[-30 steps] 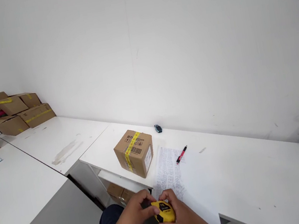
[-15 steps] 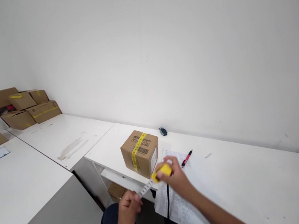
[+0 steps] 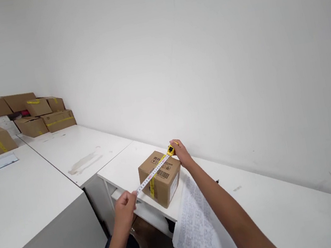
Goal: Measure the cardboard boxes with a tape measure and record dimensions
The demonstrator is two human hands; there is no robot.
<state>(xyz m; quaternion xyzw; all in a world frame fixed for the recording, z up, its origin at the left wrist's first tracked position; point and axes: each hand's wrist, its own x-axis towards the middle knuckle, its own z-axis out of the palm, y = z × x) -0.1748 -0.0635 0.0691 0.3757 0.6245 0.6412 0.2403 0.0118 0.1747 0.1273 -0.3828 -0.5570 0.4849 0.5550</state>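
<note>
The stretched tape [image 3: 152, 174] bars the way over the box [image 3: 162, 188], with the left hand [image 3: 125, 209] and right hand [image 3: 182, 154] at its ends. The right forearm [image 3: 226, 202] crosses above the paper [image 3: 197, 228]; beyond it, the desk [image 3: 276, 198] offers a wide passage.

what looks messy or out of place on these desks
Two things: a grey-brown smear on the white tabletop left of the taped box, perhaps a stain or worn patch; and the paper sheet, which juts past the desk's front edge instead of lying fully on it.
</note>
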